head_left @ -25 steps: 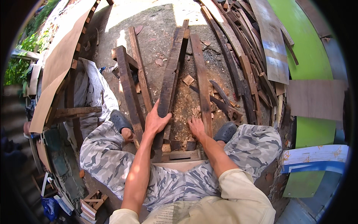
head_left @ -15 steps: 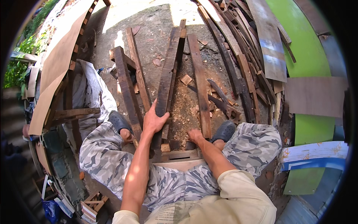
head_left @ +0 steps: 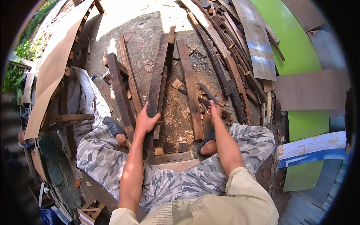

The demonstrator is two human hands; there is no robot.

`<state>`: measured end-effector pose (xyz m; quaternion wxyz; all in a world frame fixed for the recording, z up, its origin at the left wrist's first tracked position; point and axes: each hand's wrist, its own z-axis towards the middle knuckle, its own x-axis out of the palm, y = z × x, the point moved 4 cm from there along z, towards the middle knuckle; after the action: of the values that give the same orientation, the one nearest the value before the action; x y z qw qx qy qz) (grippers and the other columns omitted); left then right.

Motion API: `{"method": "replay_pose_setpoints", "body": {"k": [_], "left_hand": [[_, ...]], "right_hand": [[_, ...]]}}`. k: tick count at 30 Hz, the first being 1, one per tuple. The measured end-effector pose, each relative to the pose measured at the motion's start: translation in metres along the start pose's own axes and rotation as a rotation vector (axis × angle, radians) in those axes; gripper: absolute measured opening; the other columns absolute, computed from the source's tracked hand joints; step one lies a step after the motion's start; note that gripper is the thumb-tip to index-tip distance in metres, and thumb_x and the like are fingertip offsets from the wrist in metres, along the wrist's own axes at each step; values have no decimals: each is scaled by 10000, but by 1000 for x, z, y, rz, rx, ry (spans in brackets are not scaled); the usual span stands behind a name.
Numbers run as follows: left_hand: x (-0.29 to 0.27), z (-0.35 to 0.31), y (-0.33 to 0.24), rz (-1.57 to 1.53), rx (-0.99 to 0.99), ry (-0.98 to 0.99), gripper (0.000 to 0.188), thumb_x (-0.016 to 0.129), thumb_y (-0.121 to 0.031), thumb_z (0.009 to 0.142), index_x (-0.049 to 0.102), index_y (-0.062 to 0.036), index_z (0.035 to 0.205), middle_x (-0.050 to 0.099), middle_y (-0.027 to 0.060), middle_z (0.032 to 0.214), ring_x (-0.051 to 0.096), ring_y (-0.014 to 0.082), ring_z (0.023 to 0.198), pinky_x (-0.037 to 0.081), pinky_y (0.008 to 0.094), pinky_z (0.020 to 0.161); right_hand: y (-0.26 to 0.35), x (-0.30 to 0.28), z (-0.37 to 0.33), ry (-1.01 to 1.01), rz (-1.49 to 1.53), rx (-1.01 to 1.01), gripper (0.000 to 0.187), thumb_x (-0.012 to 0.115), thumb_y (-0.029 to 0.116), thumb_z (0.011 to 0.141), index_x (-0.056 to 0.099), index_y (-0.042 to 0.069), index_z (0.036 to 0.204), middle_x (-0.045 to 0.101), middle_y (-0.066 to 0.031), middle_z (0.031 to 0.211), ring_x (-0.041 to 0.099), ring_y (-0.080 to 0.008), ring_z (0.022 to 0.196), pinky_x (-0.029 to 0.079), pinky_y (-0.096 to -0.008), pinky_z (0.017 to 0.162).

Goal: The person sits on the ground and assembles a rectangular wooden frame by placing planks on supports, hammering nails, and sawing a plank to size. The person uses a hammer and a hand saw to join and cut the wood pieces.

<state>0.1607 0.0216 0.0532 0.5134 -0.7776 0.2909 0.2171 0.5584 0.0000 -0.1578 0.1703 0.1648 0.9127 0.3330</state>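
Small wood blocks [head_left: 183, 147] lie between the feet [head_left: 208, 147]. Beyond, the left hand [head_left: 145, 120] has its fingers wrapped around a dark beam [head_left: 157, 75] slanting away over the floor [head_left: 144, 28]. The right hand [head_left: 215, 111] meets a curved blade's [head_left: 205, 91] near end; whether its fingers grip, I cannot tell.

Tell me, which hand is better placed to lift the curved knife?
The right hand, I'd judge: it is at the near end of the curved knife, though whether its fingers grip it is hard to tell. The left hand is farther away and holds a dark beam.
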Motion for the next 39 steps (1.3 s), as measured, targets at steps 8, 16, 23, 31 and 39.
{"method": "replay_pose_setpoints", "body": {"k": [8, 16, 23, 31, 39], "left_hand": [[2, -5, -3, -32, 31, 8, 867, 753, -361, 753, 444, -62, 1507, 712, 204, 1188, 686, 332, 1109, 512, 395, 962], [6, -2, 1, -31, 1, 27, 853, 748, -357, 739, 464, -85, 1495, 716, 189, 1184, 687, 318, 1099, 512, 395, 959], [4, -2, 2, -50, -12, 14, 823, 739, -351, 736, 485, -119, 1483, 716, 177, 1178, 689, 321, 1083, 514, 399, 953], [4, -9, -5, -37, -38, 32, 747, 741, -314, 739, 535, -124, 1431, 727, 152, 1135, 699, 318, 1044, 522, 404, 914], [-3, -12, -4, -61, -17, -3, 517, 727, -259, 756, 637, -47, 1218, 737, 140, 1006, 705, 274, 921, 522, 381, 860]], "right_hand": [[-111, 52, -65, 92, -928, 79, 1217, 872, 477, 706, 114, 9, 1534, 522, -313, 1402, 534, -438, 1296, 433, -485, 1097], [-56, 23, -66, 235, -1040, -33, 1178, 857, 427, 713, 175, -44, 1550, 574, -317, 1356, 599, -420, 1234, 492, -460, 1043], [-12, 16, -38, 135, -1153, -101, 749, 753, 396, 819, 491, 20, 1411, 548, -224, 1428, 546, -409, 1300, 449, -491, 1069], [-4, -48, 32, -134, -1409, -328, 631, 739, 279, 861, 495, 101, 1416, 510, -158, 1435, 508, -343, 1323, 423, -536, 1044], [-3, -76, 5, -110, -1293, -226, 388, 701, 236, 910, 601, 65, 1243, 552, -209, 1288, 594, -413, 1192, 510, -516, 970]]}}
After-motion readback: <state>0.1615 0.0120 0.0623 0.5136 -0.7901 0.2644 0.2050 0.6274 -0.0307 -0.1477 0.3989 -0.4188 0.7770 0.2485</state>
